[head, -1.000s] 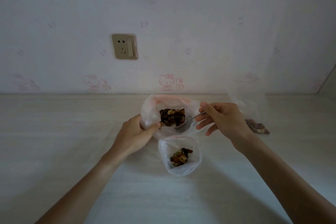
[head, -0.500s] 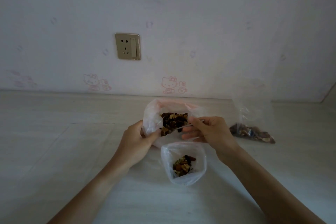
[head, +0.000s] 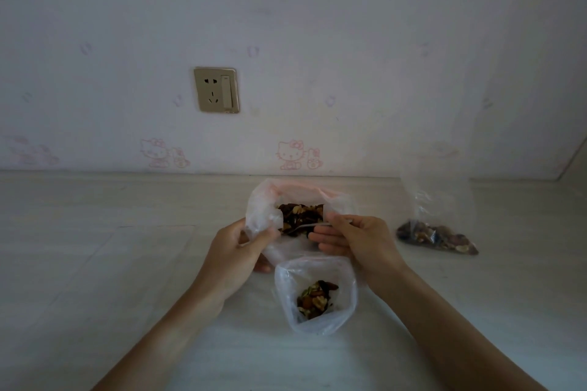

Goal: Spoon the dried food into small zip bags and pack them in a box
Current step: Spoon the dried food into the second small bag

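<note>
Right hand (head: 355,240) pinching spoon (head: 309,226) in big bag (head: 270,216) gripped by left hand (head: 236,251); likely spill over small zip bag (head: 317,295) if tilted.

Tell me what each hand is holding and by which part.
The left hand grips the big food bag by the left side of its open rim. The right hand pinches the spoon by its handle end, bowl in the bag.

Left hand (head: 236,251) gripping big bag (head: 298,200); right hand (head: 355,240) pinching spoon (head: 309,226).
</note>
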Available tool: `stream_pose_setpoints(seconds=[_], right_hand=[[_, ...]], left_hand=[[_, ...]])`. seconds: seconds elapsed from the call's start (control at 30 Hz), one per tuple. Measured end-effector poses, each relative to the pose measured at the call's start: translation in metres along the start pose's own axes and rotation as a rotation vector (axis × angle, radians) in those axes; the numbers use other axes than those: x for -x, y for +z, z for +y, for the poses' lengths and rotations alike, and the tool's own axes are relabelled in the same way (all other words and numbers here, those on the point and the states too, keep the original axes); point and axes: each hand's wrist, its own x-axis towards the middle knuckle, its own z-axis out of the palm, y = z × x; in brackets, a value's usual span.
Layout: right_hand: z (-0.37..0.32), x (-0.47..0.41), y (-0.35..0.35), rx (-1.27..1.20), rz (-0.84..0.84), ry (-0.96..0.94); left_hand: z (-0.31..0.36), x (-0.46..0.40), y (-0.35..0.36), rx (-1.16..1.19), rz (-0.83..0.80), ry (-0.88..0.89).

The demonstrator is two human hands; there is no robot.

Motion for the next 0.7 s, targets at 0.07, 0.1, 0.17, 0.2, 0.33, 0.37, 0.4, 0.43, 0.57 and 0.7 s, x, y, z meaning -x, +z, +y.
stream_pose_setpoints(seconds=[0.07, 0.1, 0.17, 0.2, 0.33, 0.37, 0.4, 0.43, 0.57, 0.7], right_hand=[[-0.001, 0.001, -0.003, -0.019, -0.011, 0.007], [-0.003, 0.001, -0.005, -0.022, -0.008, 0.004], [-0.006, 0.003, -0.009, -0.024, 0.004, -0.013], [-0.008, 0.004, -0.011, -0.025, 0.008, -0.029], [-0.021, 0.012, -0.019, -0.007, 0.019, -0.092], [-0.024, 0.014, -0.02, 0.001, 0.023, -0.104], [-0.028, 0.017, -0.021, 0.007, 0.026, -0.115], [-0.032, 0.021, -0.022, 0.011, 0.028, -0.129], [-0.049, 0.037, -0.024, 0.023, 0.01, -0.197], [-0.058, 0.056, -0.034, 0.046, -0.016, -0.239]], left_hand=[[0.001, 0.001, 0.0, 0.025, 0.024, -0.004], [0.001, 0.001, 0.0, 0.029, 0.039, -0.008], [0.002, 0.001, -0.001, 0.026, 0.062, -0.018], [0.002, 0.0, -0.002, 0.022, 0.077, -0.021], [0.005, -0.002, -0.009, -0.116, 0.218, 0.016], [0.006, -0.001, -0.011, -0.17, 0.264, 0.043], [0.008, 0.0, -0.013, -0.216, 0.304, 0.079], [0.009, 0.001, -0.015, -0.26, 0.336, 0.121], [0.019, 0.01, -0.021, -0.413, 0.34, 0.311], [0.023, 0.032, -0.017, -0.462, 0.127, 0.339]])
